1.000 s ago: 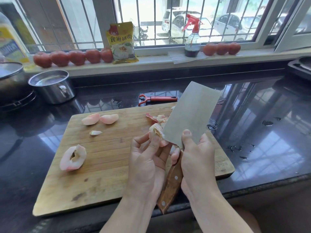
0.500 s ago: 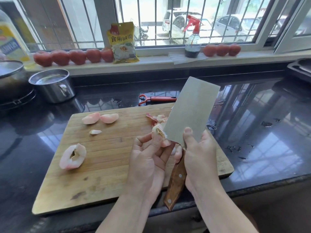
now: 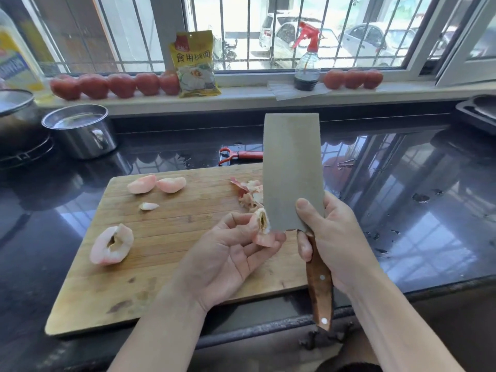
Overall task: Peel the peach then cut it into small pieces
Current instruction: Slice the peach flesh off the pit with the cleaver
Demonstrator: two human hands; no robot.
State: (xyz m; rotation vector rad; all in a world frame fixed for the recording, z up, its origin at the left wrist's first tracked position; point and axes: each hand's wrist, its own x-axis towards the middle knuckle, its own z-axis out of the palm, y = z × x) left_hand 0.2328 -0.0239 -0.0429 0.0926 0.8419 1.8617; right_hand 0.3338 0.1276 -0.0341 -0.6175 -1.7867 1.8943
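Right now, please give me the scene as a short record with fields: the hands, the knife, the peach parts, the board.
left hand: holds a peach piece with its fingers
right hand: grips the cleaver at the wooden handle, thumb on the blade
cleaver: blade upright, its lower corner at the held piece
cutting board: carries two peach wedges, a small bit, a peach half and peels
behind board: red peeler on the counter

Centre frame, the left hand (image 3: 228, 253) pinches a peach piece (image 3: 261, 226) against an upright cleaver (image 3: 292, 170); the right hand (image 3: 330, 237) grips its handle; cutting board (image 3: 161, 277) below holds peach slices (image 3: 157, 184).
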